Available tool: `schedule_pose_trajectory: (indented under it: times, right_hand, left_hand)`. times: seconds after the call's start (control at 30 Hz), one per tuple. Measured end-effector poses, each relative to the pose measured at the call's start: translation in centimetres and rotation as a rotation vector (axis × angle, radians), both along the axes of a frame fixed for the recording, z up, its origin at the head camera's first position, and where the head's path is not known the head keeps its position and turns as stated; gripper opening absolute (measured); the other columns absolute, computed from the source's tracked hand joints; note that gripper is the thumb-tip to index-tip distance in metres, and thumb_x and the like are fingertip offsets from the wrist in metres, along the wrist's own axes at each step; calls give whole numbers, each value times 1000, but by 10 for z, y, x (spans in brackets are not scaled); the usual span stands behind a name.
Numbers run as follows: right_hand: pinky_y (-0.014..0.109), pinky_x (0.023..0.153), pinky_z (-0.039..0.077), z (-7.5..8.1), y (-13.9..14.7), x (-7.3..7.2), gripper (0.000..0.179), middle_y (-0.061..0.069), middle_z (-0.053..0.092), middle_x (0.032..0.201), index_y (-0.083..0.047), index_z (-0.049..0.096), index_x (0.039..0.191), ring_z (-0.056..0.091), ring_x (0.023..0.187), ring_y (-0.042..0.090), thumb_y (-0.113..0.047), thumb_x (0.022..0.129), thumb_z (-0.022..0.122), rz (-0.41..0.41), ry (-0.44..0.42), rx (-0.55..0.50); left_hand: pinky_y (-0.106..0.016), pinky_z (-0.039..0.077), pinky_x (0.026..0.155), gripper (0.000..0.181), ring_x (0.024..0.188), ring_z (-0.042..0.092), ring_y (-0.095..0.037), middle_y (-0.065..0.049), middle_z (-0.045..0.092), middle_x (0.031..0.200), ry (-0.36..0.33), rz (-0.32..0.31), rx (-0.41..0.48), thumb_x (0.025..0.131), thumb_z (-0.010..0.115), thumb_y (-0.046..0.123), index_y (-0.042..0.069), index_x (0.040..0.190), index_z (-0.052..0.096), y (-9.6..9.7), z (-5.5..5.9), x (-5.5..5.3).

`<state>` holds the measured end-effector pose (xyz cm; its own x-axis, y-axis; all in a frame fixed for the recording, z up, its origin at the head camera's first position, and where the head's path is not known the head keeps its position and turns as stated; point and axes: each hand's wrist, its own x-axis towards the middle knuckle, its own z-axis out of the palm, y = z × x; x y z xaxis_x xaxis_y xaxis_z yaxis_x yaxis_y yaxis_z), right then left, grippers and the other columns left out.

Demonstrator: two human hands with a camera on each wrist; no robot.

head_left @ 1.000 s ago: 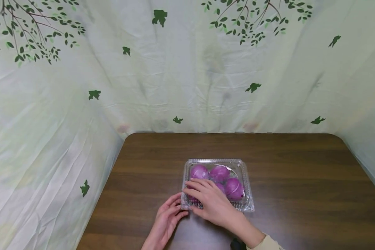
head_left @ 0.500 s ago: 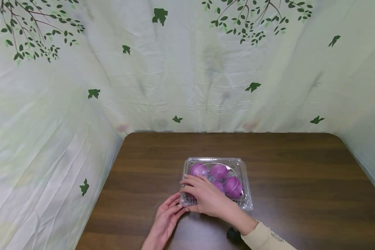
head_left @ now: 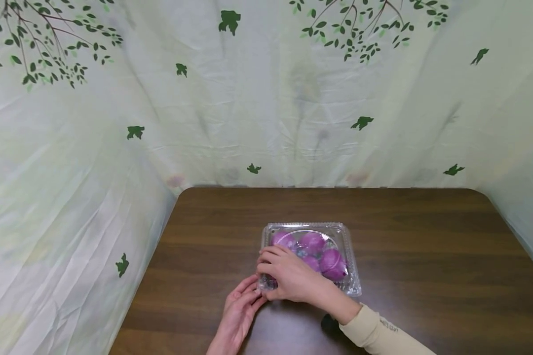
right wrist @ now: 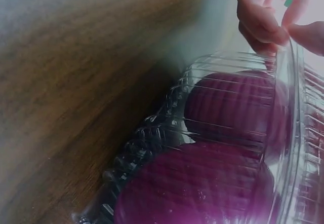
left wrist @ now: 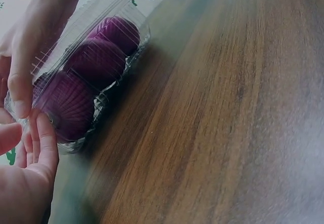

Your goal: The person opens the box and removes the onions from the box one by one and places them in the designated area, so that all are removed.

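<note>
Between the two hands lies one corner of a clear container (head_left: 353,271): the left hand (head_left: 238,311) pinches it, and the right hand (head_left: 289,277), curved over its top, grips beside. Beyond, inside, sit purple balls (head_left: 332,264), one partly hidden by the right hand; a dark object (head_left: 328,324) under that wrist is hard to make out.

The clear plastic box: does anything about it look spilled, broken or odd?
Nothing stands out. The clear plastic box sits upright on the table, with the purple balls inside and none visible outside. I see no obvious crack, though I can't tell whether the near left corner is snapped shut.
</note>
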<state>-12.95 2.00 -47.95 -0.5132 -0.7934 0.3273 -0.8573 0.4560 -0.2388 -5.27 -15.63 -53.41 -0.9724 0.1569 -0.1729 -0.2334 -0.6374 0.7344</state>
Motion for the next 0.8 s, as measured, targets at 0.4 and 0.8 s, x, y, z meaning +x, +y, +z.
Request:
schedule_pose_trajectory:
  times: [0.4, 0.8]
  right_hand:
    - [49, 114, 24, 2, -4, -3, 15, -15, 60, 97, -31, 68, 80, 47, 117, 15, -38, 76, 81, 10, -76, -1]
    - [55, 115, 18, 1, -8, 1, 14, -20, 62, 89, -30, 67, 76, 47, 111, 10, -31, 77, 82, 13, -119, -34]
  left_hand:
    - [-34, 53, 90, 36, 99, 63, -18, -7, 64, 109, -47, 23, -19, 91, 49, -14, 8, 117, 61, 2, 2, -4]
    - [-31, 54, 85, 34, 93, 62, -16, -7, 64, 101, -31, 36, -89, 88, 54, -15, 4, 115, 62, -1, 3, -8]
